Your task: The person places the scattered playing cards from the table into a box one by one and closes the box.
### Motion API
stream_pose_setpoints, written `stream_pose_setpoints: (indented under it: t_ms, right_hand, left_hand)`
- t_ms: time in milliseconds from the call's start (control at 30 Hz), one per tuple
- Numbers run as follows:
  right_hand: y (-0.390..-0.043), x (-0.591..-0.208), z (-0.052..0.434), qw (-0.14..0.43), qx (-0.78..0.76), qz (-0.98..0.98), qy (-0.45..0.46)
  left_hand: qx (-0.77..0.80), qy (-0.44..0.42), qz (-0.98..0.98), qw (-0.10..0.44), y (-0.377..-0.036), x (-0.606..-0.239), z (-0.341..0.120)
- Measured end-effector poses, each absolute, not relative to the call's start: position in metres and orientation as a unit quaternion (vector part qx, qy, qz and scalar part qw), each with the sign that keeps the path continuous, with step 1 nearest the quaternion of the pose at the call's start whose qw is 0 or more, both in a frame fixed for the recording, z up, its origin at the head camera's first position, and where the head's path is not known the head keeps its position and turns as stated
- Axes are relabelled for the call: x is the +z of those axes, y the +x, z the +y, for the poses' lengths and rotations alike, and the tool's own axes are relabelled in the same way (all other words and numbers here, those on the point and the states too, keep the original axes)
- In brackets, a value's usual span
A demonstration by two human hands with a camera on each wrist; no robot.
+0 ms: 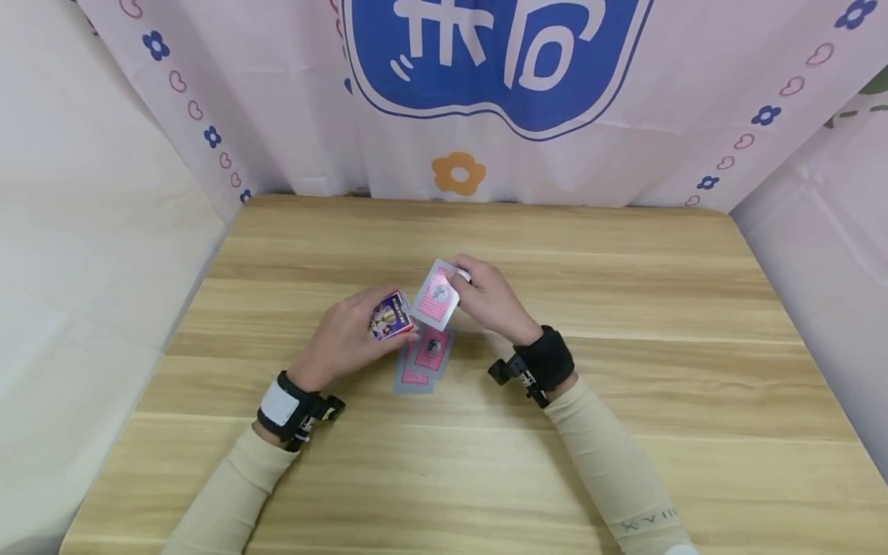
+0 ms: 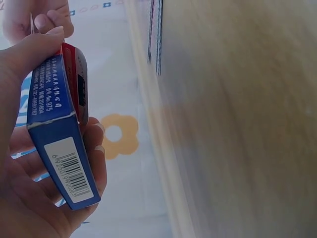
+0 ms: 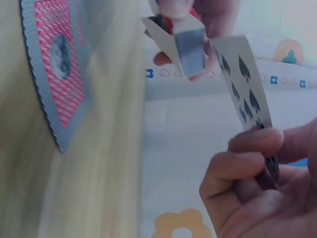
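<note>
My left hand [image 1: 338, 339] grips a small playing-card box [image 1: 391, 316] between thumb and fingers. Its blue end [image 2: 67, 163] bears a barcode, and a red part shows beside the blue wall in the left wrist view. White flaps [image 3: 191, 52] stand out at the box's other end. Just right of the box, my right hand [image 1: 491, 299] pinches a playing card [image 1: 435, 299] by one end, pink patterned back upward. Black spades mark its face [image 3: 243, 82]; whether more cards lie behind it I cannot tell. Beneath, two overlapping piles of cards [image 1: 432, 354] lie face down on the table.
The wood-grain table [image 1: 590, 462] reaches back to a white printed curtain [image 1: 291, 116] with a blue emblem and flowers. Pale cloth hangs at both sides. Each wrist wears a black strap with a small camera [image 1: 516, 370].
</note>
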State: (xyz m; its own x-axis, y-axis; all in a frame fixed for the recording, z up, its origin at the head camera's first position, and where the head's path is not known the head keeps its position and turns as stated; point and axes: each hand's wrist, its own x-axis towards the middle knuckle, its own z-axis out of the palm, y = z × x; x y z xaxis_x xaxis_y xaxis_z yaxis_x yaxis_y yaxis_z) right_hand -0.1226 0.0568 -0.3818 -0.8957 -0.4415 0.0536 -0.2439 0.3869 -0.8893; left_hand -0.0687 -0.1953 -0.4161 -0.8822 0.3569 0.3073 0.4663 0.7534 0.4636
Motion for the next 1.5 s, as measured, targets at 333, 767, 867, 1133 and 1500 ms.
stream_pose_setpoints:
  t_ms: [333,767,867,1133,1500]
  right_hand:
    - [-0.119,-0.389,0.043,0.076,-0.567,0.807,-0.146]
    - [-0.116,-0.395,0.035,0.173,-0.603,0.763,-0.153]
    - [-0.113,-0.396,0.033,0.179,-0.572,0.781,-0.175]
    - [-0.117,-0.392,0.041,0.164,-0.535,0.808,-0.184]
    - [-0.113,-0.394,0.036,0.157,-0.557,0.786,-0.219]
  left_hand:
    - [-0.279,-0.230,-0.927,0.097,-0.069,-0.416,-0.192]
    - [-0.273,-0.226,-0.929,0.105,-0.069,-0.415,-0.195]
    - [-0.271,-0.228,-0.929,0.105,-0.069,-0.415,-0.196]
    - [-0.269,-0.226,-0.930,0.105,-0.069,-0.415,-0.196]
    - [-0.264,-0.243,-0.927,0.108,-0.068,-0.415,-0.195]
